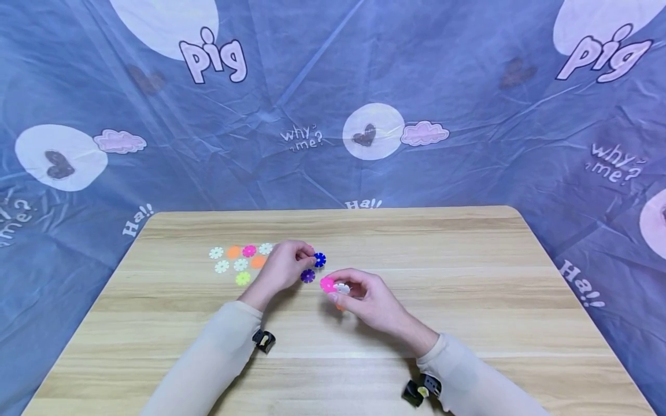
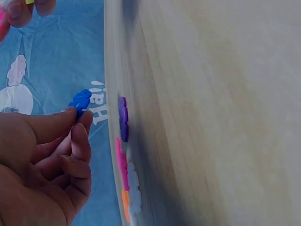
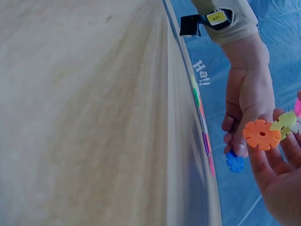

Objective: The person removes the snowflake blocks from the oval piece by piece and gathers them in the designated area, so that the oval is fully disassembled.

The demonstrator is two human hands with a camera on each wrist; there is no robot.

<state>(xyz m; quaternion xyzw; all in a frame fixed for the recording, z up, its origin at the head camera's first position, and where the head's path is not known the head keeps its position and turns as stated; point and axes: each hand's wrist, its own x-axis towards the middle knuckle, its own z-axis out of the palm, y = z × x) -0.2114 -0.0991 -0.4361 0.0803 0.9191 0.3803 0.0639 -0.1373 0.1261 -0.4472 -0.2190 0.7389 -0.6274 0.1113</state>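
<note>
My left hand (image 1: 283,266) pinches a blue notched plastic disc (image 1: 320,260) between thumb and fingertips, raised off the table in the left wrist view. Just below it on the tabletop lies a purple notched disc (image 1: 308,276). To the right, my right hand (image 1: 377,300) holds a cluster of similar discs joined together. A pink disc (image 1: 328,284) and a white disc (image 1: 341,288) show in the head view. In the right wrist view, an orange disc (image 3: 262,135) and a yellow disc (image 3: 284,124) of that cluster lie against the fingers.
Several loose discs lie on the wooden table (image 1: 468,260) left of the left hand, among them a white disc (image 1: 215,253), an orange disc (image 1: 233,252), a pink disc (image 1: 249,251) and a yellow-green disc (image 1: 243,278). A blue printed cloth (image 1: 322,75) hangs behind the table.
</note>
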